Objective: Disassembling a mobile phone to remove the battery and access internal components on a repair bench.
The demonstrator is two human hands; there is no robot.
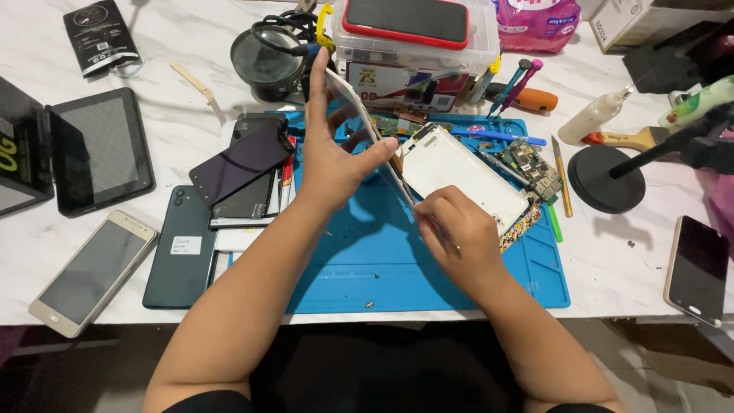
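Observation:
My left hand (332, 153) grips a thin white phone screen panel (353, 103), holding it up on edge and tilted over the blue work mat (359, 268). My right hand (451, 229) is closed around a thin tool, its tip at the seam between the lifted panel and the white phone frame (459, 172) lying flat on the mat. A green circuit board (535, 164) lies just right of the frame. The tool itself is mostly hidden inside my fingers.
Several phones lie left of the mat: a dark green one (180, 245), a gold one (92, 271), a stack of dark screens (241, 164), a tablet (99, 149). A magnifier (267, 57), a clear parts box (417, 38), a squeeze bottle (592, 115), a black round stand base (604, 180) and another phone (697, 268) surround it.

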